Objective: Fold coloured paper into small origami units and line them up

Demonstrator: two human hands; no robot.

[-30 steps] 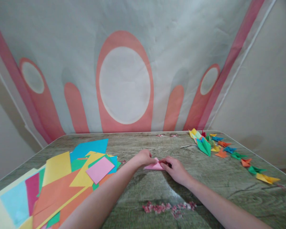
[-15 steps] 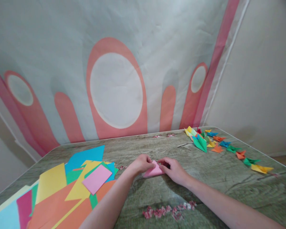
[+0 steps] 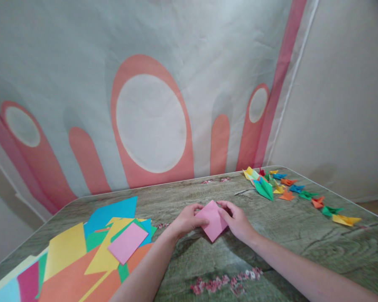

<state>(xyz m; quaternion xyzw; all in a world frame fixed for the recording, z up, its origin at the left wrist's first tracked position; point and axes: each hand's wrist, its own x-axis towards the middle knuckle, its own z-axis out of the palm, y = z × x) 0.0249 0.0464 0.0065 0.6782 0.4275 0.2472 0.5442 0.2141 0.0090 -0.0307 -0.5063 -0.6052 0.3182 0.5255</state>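
A pink sheet of origami paper (image 3: 212, 224), showing a diamond outline with one corner toward me, is between my two hands over the middle of the table. My left hand (image 3: 189, 219) grips its left corner, thumb on the near face and fingers behind. On the opposite corner, my right hand (image 3: 237, 220) pinches the paper in the same way. Whether the sheet has more than one layer I cannot tell.
Coloured paper sheets (image 3: 72, 268) lie piled at the left, a pink rectangle (image 3: 128, 243) on top. Several folded paper figures (image 3: 307, 195) line the right side, near a green folded piece (image 3: 263, 189). The wood-patterned table (image 3: 290, 251) meets a printed backdrop (image 3: 204, 50).
The pink paper was a low folded triangle and now shows as a larger diamond facing me. Both hands have moved slightly apart along its sides. The view has shifted a little.
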